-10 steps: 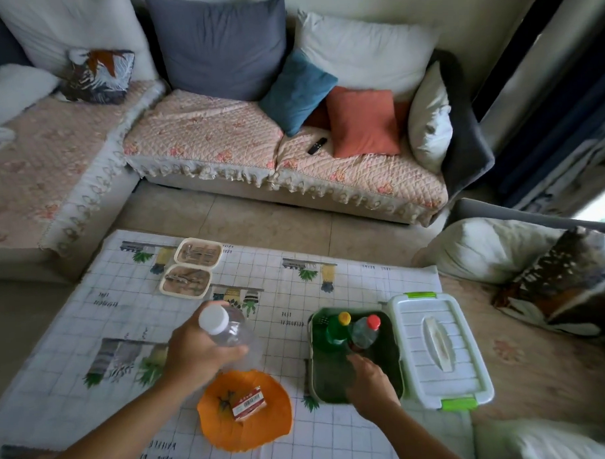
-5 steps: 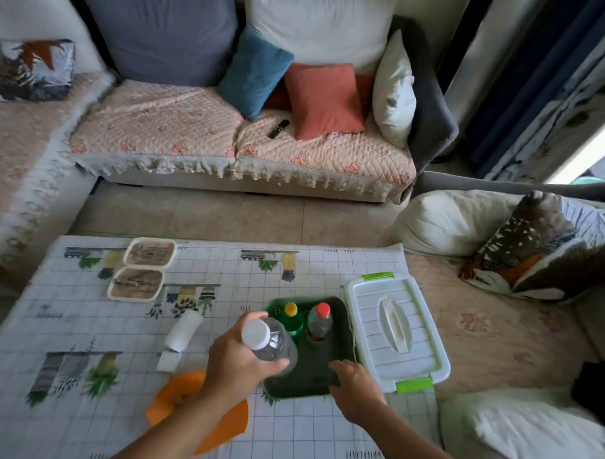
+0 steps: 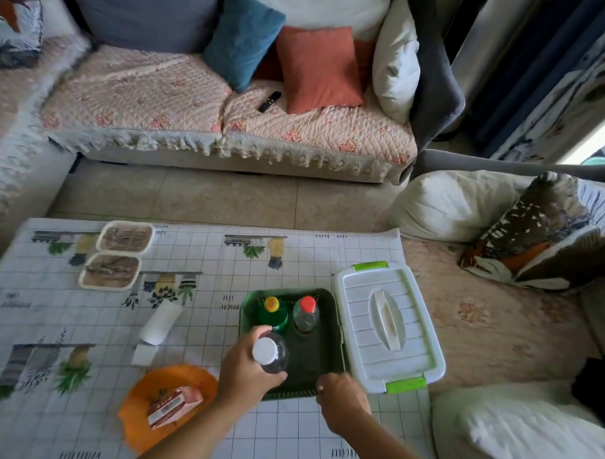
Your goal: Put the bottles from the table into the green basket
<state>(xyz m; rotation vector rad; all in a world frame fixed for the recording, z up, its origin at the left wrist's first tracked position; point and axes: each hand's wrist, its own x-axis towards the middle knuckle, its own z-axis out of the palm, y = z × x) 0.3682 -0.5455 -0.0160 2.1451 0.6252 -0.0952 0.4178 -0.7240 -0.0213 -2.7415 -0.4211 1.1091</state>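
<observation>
The green basket [image 3: 327,352] stands on the table at centre right. Inside it, at the far end, a green bottle with a yellow cap [image 3: 272,312] and a clear bottle with a red cap [image 3: 306,314] stand upright. My left hand [image 3: 246,370] grips a clear bottle with a white cap [image 3: 269,354] and holds it upright over the basket's near left corner. My right hand [image 3: 341,398] pinches the basket's near rim.
A white lidded box with green clips [image 3: 386,324] touches the basket's right side. An orange plate with a small carton [image 3: 170,404] lies near left. A white cylinder [image 3: 160,323] lies on the cloth, two trays [image 3: 118,259] farther back. Sofas surround the table.
My left hand has carried the white-capped bottle rightwards from above the orange plate to over the basket. My right hand has slid from inside the basket to its near rim.
</observation>
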